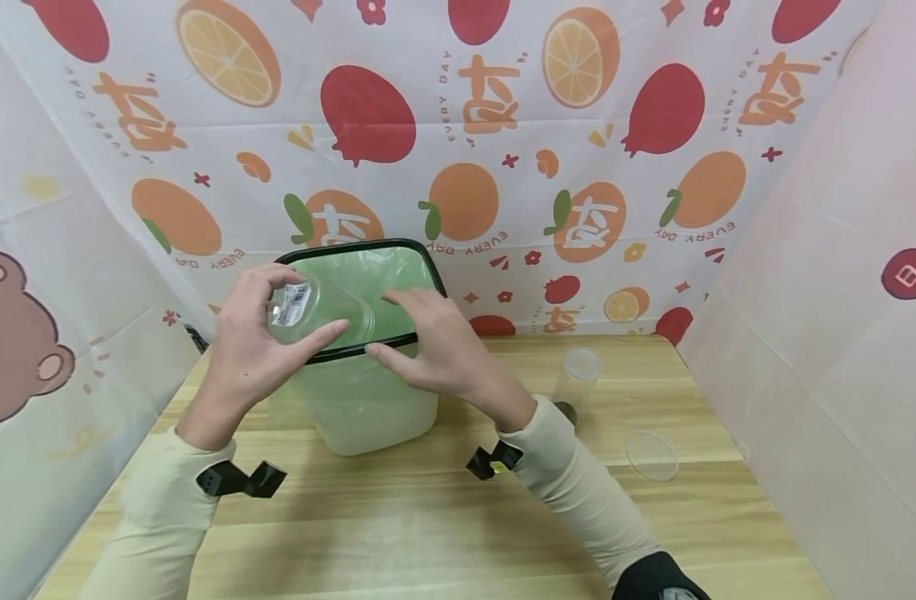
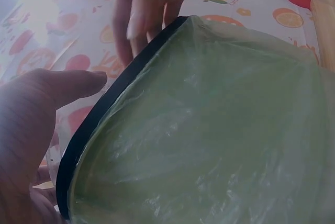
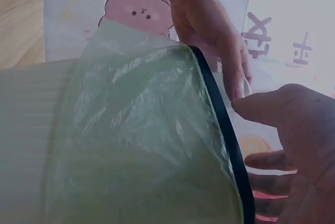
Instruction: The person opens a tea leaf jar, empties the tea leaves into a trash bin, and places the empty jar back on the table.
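Only head view reveals barcode label point(image 1: 291, 305); left hand point(image 1: 251, 337) grips clear cup point(image 1: 327, 312), right hand point(image 1: 441, 343) spread by black rim point(image 1: 345, 247) of bin point(image 1: 382, 408).

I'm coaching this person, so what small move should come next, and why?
Probably the left hand should loosen its grip and let the clear plastic cup drop into the bag-lined bin: the head view shows the cup tilted over the opening, and the right hand holds nothing.
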A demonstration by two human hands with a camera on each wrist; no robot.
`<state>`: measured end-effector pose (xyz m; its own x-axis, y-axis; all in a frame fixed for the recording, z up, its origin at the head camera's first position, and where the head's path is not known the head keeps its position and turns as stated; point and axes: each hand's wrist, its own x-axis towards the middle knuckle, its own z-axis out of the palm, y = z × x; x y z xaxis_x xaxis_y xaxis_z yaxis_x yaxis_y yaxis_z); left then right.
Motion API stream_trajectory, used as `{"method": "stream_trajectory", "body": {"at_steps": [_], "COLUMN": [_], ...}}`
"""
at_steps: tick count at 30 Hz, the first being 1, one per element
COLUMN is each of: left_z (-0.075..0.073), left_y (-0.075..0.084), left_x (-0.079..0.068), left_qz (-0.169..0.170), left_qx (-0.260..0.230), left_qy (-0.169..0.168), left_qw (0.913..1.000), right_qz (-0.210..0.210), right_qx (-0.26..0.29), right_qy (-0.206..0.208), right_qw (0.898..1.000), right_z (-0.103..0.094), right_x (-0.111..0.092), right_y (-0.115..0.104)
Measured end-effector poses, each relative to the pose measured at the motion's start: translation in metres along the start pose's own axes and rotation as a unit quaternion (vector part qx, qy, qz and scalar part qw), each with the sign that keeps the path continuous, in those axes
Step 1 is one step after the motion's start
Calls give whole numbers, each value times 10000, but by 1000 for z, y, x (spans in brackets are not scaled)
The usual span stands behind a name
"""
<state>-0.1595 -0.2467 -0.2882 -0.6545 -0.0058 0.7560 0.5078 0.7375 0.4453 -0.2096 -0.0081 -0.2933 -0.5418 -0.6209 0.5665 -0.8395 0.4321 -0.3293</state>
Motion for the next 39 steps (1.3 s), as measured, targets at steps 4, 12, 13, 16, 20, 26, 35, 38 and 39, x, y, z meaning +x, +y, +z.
{"method": "stream_trajectory", "body": {"at_steps": [4, 12, 13, 16, 20, 26, 35, 38, 39], "left_z": [3, 11, 12, 14, 15, 14, 13, 13, 12], "left_y": [2, 7, 8, 11, 14, 17, 17, 16, 15], "left_x": [2, 7, 7, 9, 12, 12, 10, 8, 7], "left_qz": [-21, -72, -77, -29, 102, 99, -107, -118, -111], "left_qx": [-53, -235, -242, -259, -258, -587, -1109, -1247, -1277], "left_qy": [-8, 57, 85, 192, 336, 319, 452, 542, 566], "left_qw": [10000, 9997, 9996, 9995, 9991, 9977, 9927, 9906, 9901], "right_qz": [194, 385, 361, 387, 592, 791, 1272, 1478, 1533], "right_qx": [-9, 54, 70, 198, 402, 723, 1838, 2003, 2053], "right_qy": [-230, -449, -448, -459, -425, -340, -199, -124, -97], "right_qw": [9995, 9982, 9983, 9980, 9965, 9937, 9745, 9684, 9666], "right_z": [7, 15, 16, 18, 20, 20, 9, 6, 5], "right_x": [10, 24, 25, 27, 31, 35, 37, 36, 36], "right_y": [-4, -10, -11, -12, -13, -11, 0, 4, 5]}}
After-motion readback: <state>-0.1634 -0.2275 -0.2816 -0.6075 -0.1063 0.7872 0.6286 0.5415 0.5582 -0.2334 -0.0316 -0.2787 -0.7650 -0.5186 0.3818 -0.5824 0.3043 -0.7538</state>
